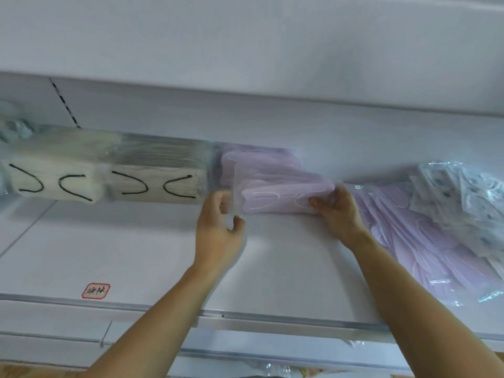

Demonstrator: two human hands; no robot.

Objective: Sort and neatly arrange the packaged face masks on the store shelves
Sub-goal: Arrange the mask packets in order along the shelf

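A stack of lilac packaged face masks stands on the white shelf, right of two cream mask packs with black ear loops. My right hand grips the right end of the front lilac pack. My left hand is at the pack's left end, fingers curled round its clear wrapper edge. A loose heap of lilac mask packs lies on the shelf to the right.
Small patterned clear packets lie piled at the far right. A red-bordered label is stuck near the shelf's front edge. Another shelf overhangs closely above. A lower shelf rail runs below the front lip.
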